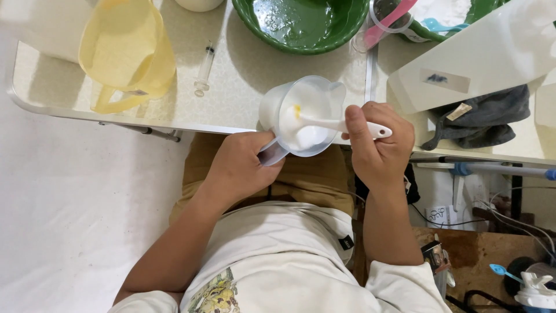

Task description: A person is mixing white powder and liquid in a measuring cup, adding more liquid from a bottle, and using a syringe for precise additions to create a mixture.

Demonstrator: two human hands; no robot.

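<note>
— What sits at the far left of the desk (pixel 243 75)?

— A pale yellow translucent plastic jug (pixel 130 49) lies near the desk's left edge, its handle pointing toward the person. Just to its right lies a small clear plastic syringe (pixel 204 71), well apart from the hands.

— And the left hand?

— The left hand (pixel 240 165) is below the desk edge, its fingers (pixel 263 145) closed around the handle of a clear plastic measuring cup with a pouring spout (pixel 301 113). The cup is tilted toward the person and held over the desk's near edge, with white contents inside.

— What is in the cup?

— The bowl end of a white plastic spoon (pixel 339 123) reaches into it, and there is a small yellow spot near the spoon's tip. The spoon's handle runs to the right, out over the rim.

— Who holds the spoon?

— The right hand (pixel 379 148) does; its fingers (pixel 356 124) are wrapped around the handle, with the thumb pressed along the top.

— What lies behind the cup?

— A large green plastic basin (pixel 301 29), wet inside, stands at the far side of the desk. Right of it a clear round container with a pink stick (pixel 391 17) in it touches a second green bowl.

— And farther right?

— A white flat board (pixel 480 58) leans across the desk, and a dark grey cloth (pixel 480 122) is bunched beneath its lower edge.
</note>
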